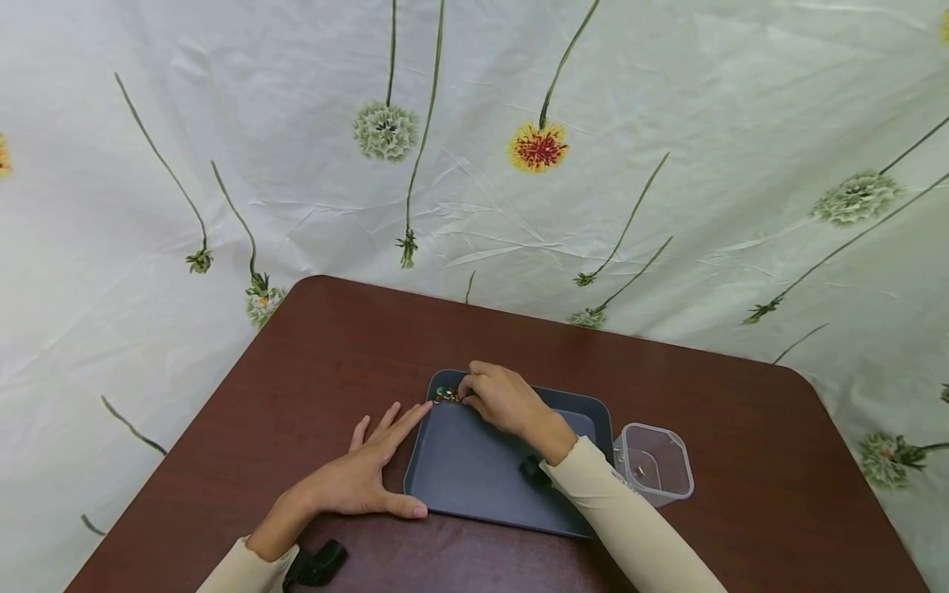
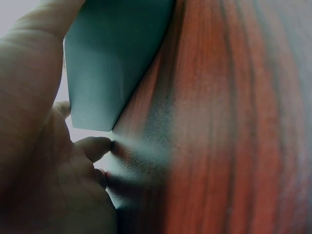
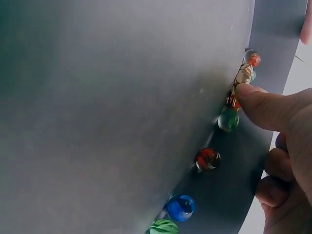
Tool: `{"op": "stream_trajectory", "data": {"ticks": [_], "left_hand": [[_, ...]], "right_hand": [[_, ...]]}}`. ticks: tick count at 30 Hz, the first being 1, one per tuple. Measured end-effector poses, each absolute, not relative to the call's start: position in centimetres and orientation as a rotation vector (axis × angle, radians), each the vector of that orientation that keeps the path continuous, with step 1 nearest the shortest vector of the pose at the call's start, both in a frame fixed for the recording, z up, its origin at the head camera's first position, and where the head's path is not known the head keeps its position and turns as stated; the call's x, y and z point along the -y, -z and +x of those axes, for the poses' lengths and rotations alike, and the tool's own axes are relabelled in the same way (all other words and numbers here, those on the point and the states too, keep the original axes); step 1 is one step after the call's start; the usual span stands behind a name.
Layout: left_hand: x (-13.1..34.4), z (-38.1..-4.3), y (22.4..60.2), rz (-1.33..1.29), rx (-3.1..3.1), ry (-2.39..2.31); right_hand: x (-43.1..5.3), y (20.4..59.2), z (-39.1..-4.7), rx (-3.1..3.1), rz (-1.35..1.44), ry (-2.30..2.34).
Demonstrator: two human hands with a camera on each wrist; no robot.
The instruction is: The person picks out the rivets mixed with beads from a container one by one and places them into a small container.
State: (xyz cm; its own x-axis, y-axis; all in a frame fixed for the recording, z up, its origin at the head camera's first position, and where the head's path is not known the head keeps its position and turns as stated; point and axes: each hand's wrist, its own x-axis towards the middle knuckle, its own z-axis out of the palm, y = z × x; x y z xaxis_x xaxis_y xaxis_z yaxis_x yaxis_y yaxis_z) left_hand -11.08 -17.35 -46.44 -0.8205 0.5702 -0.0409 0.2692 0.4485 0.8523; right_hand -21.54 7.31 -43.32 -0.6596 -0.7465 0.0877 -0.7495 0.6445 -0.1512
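A dark grey tray (image 1: 474, 469) lies on the table, with several glass marbles (image 3: 208, 159) along its far edge. Among them, at the far left corner, is a small gold-coloured piece (image 3: 244, 74). My right hand (image 1: 507, 402) reaches into that corner, its thumb tip at the gold piece and its fingers curled; the forefinger is hidden behind the thumb in the right wrist view. With fingers spread, my left hand (image 1: 356, 478) lies at the tray's left side, forefinger at the far left corner and thumb by the near left one.
To the right of the tray stands a clear plastic container (image 1: 670, 461) with a small copper-coloured piece (image 1: 641, 472) inside. The brown table (image 1: 771, 461) reaches back to a white flower-print cloth (image 1: 474, 198). Black wrist devices (image 1: 317, 563) sit at both sleeves.
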Motion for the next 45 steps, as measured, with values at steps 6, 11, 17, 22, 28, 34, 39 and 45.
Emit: {"op": "stream_trajectory", "data": {"ticks": [6, 11, 17, 22, 28, 34, 39, 45], "left_hand": [[17.39, -11.06, 46.5, 0.71, -2.383, -1.312], [17.4, -11.09, 46.5, 0.704, -2.386, -1.302], [17.43, -11.14, 46.45, 0.705, -2.391, -1.3], [17.45, -11.15, 46.42, 0.696, -2.383, -1.308], [17.4, -11.17, 46.42, 0.701, -2.381, -1.291], [17.38, -11.17, 46.39, 0.713, -2.388, -1.3], [17.39, -11.14, 46.43, 0.721, -2.398, -1.298], [17.41, -11.05, 46.57, 0.728, -2.401, -1.299]], "right_hand": [[-7.34, 43.06, -21.58, 2.847, 1.314, -0.235], [-7.67, 42.92, -21.68, 2.854, 1.271, -0.241], [-7.71, 42.97, -21.94, 2.853, 1.257, -0.222], [-7.53, 43.04, -22.03, 2.841, 1.271, -0.191], [-7.59, 43.01, -21.94, 2.848, 1.263, -0.161], [-7.66, 43.06, -21.99, 2.824, 1.27, -0.145], [-7.68, 43.14, -22.0, 2.79, 1.289, -0.138], [-7.66, 43.11, -21.89, 2.791, 1.303, -0.078]]}}
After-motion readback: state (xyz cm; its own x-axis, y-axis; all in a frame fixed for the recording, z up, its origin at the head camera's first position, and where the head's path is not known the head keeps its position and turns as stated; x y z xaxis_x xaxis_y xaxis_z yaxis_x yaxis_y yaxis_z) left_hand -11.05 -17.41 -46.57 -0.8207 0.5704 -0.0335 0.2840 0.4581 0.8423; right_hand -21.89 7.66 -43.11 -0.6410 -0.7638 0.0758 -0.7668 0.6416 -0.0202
